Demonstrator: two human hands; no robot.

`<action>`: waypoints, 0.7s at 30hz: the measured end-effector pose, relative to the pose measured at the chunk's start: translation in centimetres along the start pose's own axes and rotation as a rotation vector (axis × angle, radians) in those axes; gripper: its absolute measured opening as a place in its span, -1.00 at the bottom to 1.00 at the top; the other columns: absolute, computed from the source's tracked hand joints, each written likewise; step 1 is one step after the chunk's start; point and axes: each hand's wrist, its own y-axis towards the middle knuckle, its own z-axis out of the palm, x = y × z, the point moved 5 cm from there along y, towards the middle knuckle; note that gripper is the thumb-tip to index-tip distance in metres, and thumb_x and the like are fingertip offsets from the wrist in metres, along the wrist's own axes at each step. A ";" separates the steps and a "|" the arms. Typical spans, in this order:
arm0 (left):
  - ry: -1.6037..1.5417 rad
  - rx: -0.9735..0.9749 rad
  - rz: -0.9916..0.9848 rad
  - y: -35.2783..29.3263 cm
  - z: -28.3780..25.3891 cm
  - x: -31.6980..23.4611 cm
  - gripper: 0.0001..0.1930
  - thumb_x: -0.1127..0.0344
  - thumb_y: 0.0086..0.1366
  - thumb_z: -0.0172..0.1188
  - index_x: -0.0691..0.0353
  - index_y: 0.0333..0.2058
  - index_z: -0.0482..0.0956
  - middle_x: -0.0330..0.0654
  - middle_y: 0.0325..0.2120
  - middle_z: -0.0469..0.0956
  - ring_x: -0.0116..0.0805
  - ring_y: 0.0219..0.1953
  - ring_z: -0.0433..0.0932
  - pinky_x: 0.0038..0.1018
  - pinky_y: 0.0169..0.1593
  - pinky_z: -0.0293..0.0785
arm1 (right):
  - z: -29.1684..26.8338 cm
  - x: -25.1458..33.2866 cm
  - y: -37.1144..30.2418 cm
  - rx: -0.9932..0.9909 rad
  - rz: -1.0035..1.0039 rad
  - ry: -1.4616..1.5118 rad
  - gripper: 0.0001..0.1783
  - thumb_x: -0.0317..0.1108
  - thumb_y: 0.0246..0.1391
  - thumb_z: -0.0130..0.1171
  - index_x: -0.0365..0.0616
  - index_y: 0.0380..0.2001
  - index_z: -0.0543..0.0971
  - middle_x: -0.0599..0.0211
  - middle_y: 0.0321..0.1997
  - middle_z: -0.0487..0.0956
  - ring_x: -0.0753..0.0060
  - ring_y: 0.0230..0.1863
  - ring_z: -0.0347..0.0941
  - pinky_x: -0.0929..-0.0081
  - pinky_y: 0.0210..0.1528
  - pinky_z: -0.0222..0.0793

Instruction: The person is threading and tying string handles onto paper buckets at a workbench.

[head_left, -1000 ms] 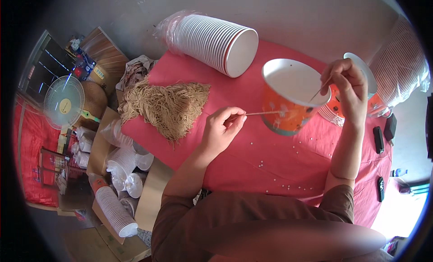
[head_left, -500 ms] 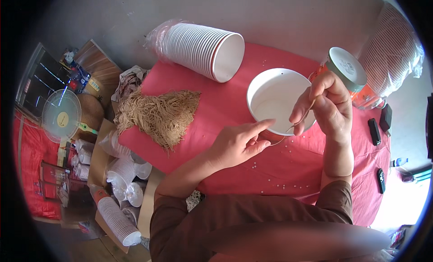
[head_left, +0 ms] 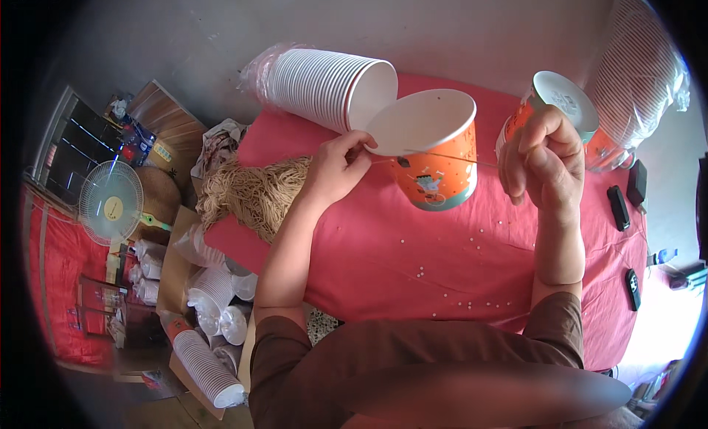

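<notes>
My left hand (head_left: 341,167) pinches the rim of an orange-and-white paper bucket (head_left: 440,171). Tilted to the left, the bucket shows its white inside and printed side, and a small dark hole sits near its far rim. A thin brown string (head_left: 483,163) runs taut across the bucket's near side to my right hand (head_left: 547,163), whose fingers are closed on it. The string's left end passes close to my left fingers; whether they grip it too is hard to see. A pile of tan strings (head_left: 258,196) lies left of my left hand.
A stack of white paper buckets (head_left: 324,90) lies at the back. An upturned bucket (head_left: 564,103) and a wrapped stack (head_left: 638,90) stand at the right. Small white dots dot the red cloth (head_left: 369,281). A carton (head_left: 184,252) with wrapped cups stands left, near a fan (head_left: 110,204).
My left hand has moved left and up and taken the bucket's rim. The bucket, upright before, is now tilted and raised. The string is stretched out straight between the hands.
</notes>
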 end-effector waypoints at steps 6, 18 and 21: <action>0.104 -0.029 0.192 0.2 -0.2 -0.8 -0.81 0.57 0.19 0.09 0.20 -0.22 0.47 -0.14 -0.38 0.58 -0.26 -0.48 0.57 -0.41 -0.38 0.44 | 0.9 0.8 -0.2 0.091 -0.049 0.052 -0.89 -0.48 0.17 0.08 -0.30 -0.31 0.39 0.19 -0.56 0.52 0.54 -0.66 0.43 0.66 -0.67 0.32; 0.035 0.091 -0.007 -1.6 -1.0 0.2 -0.63 0.40 0.37 0.09 0.14 0.14 0.39 -0.19 -0.57 0.49 -0.44 -0.47 0.56 -0.48 -0.34 0.47 | 0.3 2.2 -0.3 0.024 -0.174 -0.027 -0.83 -0.38 0.21 0.08 -0.28 -0.31 0.38 0.28 -0.66 0.44 0.51 -0.74 0.37 0.62 -0.71 0.26; -0.338 0.143 -0.155 -3.8 -0.3 0.8 -0.66 0.37 0.41 0.07 0.23 0.13 0.39 -0.27 -0.58 0.46 -0.58 -0.48 0.49 -0.58 -0.37 0.42 | -0.9 3.7 -0.3 0.045 -0.278 -0.094 -0.86 -0.36 0.29 -0.04 -0.23 -0.26 0.36 0.32 -0.70 0.40 0.57 -0.80 0.25 0.62 -0.74 0.20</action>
